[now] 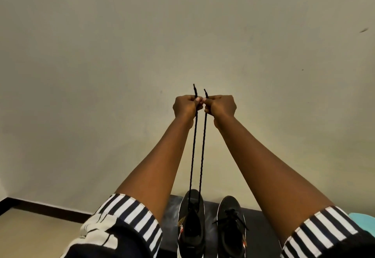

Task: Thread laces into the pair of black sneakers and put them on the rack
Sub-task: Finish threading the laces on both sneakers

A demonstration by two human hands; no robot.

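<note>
Sneakers [211, 225] on dark surface [261, 235], beige wall [121, 55]

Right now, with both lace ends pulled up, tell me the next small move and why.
Probably lower both hands and cross the ends into the next eyelets. The left hand and right hand hold the lace taut and even above the left sneaker; the right sneaker already looks laced.

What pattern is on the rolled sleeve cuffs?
Dark and white stripes on the sleeve cuffs, clearest in the head view.
</note>
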